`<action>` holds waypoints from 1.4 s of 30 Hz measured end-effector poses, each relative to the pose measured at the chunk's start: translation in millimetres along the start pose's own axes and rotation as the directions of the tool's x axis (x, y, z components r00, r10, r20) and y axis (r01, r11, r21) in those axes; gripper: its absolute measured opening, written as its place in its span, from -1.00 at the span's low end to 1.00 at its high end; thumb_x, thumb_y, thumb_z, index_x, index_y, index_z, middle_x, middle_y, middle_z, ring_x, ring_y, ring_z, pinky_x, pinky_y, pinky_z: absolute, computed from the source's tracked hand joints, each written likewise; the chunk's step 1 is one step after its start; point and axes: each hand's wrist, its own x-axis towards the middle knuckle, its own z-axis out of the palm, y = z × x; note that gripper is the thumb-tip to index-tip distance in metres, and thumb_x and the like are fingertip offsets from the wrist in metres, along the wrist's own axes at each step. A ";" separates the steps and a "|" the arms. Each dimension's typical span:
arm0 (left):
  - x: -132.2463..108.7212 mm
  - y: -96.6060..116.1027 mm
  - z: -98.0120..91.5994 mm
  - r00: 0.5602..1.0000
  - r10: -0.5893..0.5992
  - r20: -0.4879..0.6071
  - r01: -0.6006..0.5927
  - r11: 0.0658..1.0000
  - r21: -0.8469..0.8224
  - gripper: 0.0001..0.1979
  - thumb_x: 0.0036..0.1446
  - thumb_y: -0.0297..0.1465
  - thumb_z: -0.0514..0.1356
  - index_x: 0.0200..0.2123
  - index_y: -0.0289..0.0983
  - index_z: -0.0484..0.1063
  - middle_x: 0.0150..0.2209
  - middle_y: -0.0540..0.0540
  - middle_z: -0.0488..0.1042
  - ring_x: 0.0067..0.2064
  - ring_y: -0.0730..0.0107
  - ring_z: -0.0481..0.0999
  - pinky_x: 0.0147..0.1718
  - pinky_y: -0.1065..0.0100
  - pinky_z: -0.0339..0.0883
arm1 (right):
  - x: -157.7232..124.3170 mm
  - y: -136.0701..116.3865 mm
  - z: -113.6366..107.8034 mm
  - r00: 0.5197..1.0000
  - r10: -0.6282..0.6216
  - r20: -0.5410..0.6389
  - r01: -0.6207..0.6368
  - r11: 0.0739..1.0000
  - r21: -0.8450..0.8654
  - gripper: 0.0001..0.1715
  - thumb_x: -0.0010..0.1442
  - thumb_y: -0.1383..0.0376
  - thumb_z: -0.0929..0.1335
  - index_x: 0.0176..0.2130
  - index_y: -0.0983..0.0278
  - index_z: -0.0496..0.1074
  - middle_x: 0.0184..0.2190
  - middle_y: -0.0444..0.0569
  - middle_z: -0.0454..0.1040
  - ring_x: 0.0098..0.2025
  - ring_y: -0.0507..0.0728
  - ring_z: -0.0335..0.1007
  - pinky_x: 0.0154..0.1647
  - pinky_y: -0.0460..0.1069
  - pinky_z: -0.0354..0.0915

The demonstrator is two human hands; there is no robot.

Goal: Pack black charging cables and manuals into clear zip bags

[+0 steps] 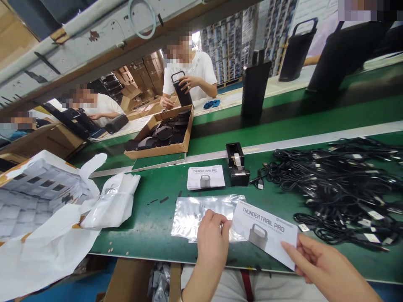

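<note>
My right hand [317,260] grips the right end of a printed leaflet [267,235] marked "THUNDER TRAIL PRO", thumb on top. The leaflet is tilted, and its left corner overlaps the transparent plastic bags [187,216] lying flat on the green table. On those bags rests my left hand [213,235], its fingers curled and closed at the bag; the fingertips are partly hidden. Just behind the bags sits a stack of matching leaflets [206,178]. Beside that stack stands a black tape dispenser [238,170].
Black USB cables [330,184] are heaped at right. White plastic bags [110,201] lie bundled at left beside an open paper-lined bag [40,209]. A cardboard tray [160,134] of dark parts stands by the green conveyor belt [220,130]. Black speakers [256,86] stand there; co-workers [189,75] sit opposite.
</note>
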 end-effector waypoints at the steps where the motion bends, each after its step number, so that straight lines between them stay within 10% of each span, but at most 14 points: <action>1: -0.6 -0.4 -0.1 1.000 0.001 -0.001 -0.001 1.000 -0.006 -0.92 0.10 -0.44 0.13 -0.39 -0.25 0.42 -0.33 -0.10 0.39 -0.28 0.23 0.42 -0.30 0.25 0.27 | 0.0 1.1 0.1 0.999 0.001 0.033 0.000 1.000 -0.017 -0.61 0.05 0.02 0.27 -0.62 0.21 0.31 -0.73 -0.15 0.32 -0.64 0.07 0.25 -0.64 -0.07 0.21; 21: -7.9 -6.5 1.9 0.986 0.061 -0.156 -0.085 0.986 -0.147 -0.85 0.15 -0.39 0.04 -0.40 -0.23 0.39 -0.40 -0.04 0.38 -0.47 0.42 0.37 -0.47 0.40 0.26 | -5.3 -23.7 0.8 0.953 0.074 0.294 -0.151 0.957 0.249 -0.63 -0.03 0.00 0.32 -0.54 0.26 0.38 -0.74 -0.20 0.24 -0.67 0.00 0.19 -0.72 -0.14 0.15; 30: -11.8 -8.3 14.5 0.968 0.185 -0.169 -0.181 0.983 0.035 -0.85 0.13 -0.49 0.04 -0.41 -0.23 0.37 -0.40 -0.07 0.37 -0.35 0.31 0.40 -0.38 0.34 0.25 | -13.2 -19.6 8.9 0.924 0.178 0.337 -0.285 0.910 0.301 -0.62 -0.08 0.01 0.34 -0.55 0.30 0.36 -0.78 -0.21 0.27 -0.80 -0.11 0.06 -0.83 -0.22 -0.06; 42: -17.0 8.8 -3.0 0.966 0.231 -0.116 -0.255 0.927 -0.274 -0.87 0.15 -0.45 0.05 -0.43 -0.26 0.36 -0.41 -0.05 0.33 -0.38 0.39 0.36 -0.39 0.39 0.25 | 21.6 -58.9 25.3 0.876 -0.103 0.471 0.032 0.987 0.156 -0.67 0.18 0.19 0.17 -0.49 0.30 0.31 -0.66 -0.12 0.44 -0.69 -0.04 0.30 -0.69 -0.17 0.19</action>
